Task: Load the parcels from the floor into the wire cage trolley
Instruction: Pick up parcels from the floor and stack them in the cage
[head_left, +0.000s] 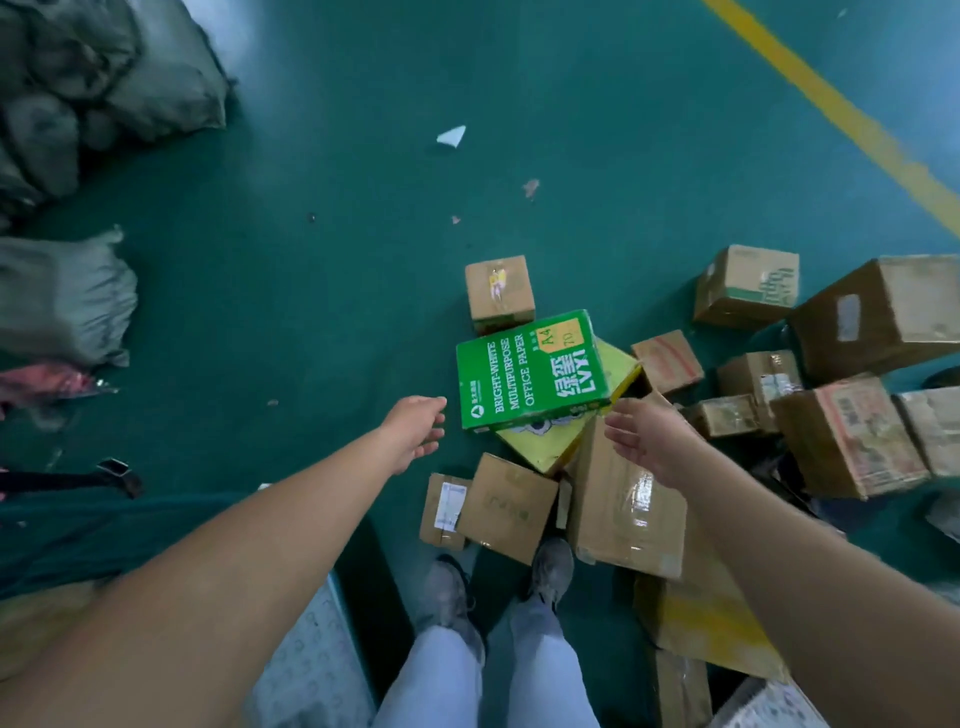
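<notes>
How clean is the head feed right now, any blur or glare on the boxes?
Head view: the green paper box reads sharp; boxes at the right edge and the grey sacks smear with blur; tape on the brown box near the right hand catches glare.

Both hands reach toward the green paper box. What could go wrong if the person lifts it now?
1. The green box lies tilted on a yellow box; lifting it may make that one shift or slide.
2. It is printed as office paper, so probably heavy; the open left hand and right hand could lose it.
3. Small boxes lie right at the shoes: a trip risk.
</notes>
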